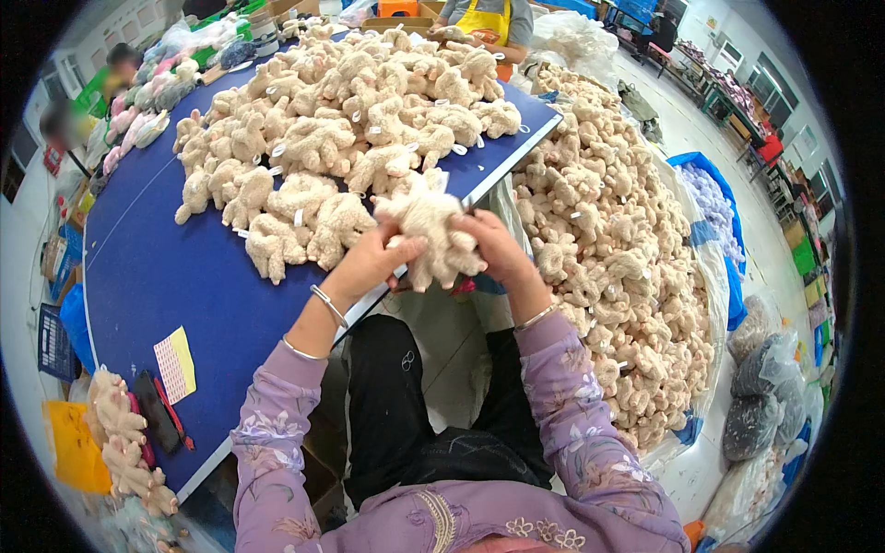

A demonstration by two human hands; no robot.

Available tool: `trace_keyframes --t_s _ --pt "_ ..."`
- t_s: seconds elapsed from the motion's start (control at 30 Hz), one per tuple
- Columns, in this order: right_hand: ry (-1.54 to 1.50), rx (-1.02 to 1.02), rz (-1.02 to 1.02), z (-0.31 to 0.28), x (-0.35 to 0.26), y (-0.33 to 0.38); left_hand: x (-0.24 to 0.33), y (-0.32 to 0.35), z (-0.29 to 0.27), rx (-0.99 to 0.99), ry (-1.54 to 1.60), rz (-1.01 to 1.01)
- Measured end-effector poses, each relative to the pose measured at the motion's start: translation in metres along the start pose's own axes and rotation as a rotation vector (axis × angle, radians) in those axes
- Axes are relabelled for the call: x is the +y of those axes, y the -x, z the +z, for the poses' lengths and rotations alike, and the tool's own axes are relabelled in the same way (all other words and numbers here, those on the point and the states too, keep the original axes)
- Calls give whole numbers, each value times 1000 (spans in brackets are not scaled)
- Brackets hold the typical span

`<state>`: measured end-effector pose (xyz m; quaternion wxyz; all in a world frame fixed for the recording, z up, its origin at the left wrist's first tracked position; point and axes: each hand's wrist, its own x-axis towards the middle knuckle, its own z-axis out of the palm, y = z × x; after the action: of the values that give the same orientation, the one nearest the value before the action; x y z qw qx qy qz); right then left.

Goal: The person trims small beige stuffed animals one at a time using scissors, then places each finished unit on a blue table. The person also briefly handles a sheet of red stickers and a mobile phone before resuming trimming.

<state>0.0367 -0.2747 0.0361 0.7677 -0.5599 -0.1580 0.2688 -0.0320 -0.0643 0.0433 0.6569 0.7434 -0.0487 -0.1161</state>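
Between my hands is a cream plush toy [427,226], fluffy and with stubby limbs, held just over the near edge of the blue table [138,276]. My left hand [376,255] grips its left side, thumb laid across the front. On the other side my right hand [496,244] has its fingers closed on the toy's edge; some fingertips are hidden behind it. Beyond the hands, a heap of similar cream plush toys [323,138] covers the far part of the table, several with small white tags.
A large sack of cream plush toys [613,267] stands right of the table. At the table's left lie a yellow-and-white paper [175,362], a dark pouch [159,410] and more plush toys [118,433]. A person in a yellow apron [484,18] is across the table. Dark bundles [761,396] sit on the floor at right.
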Motion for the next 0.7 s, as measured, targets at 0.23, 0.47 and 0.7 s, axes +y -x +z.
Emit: trace_keyframes --t_s 0.23,0.47,0.7 --pt "406 169 -201 12 15 -14 -42 -12 1 243 386 267" --pt "519 181 -376 34 27 -16 -67 -18 -7 290 618 243" --pt "11 243 -282 21 3 -17 -44 -18 0 202 877 209"
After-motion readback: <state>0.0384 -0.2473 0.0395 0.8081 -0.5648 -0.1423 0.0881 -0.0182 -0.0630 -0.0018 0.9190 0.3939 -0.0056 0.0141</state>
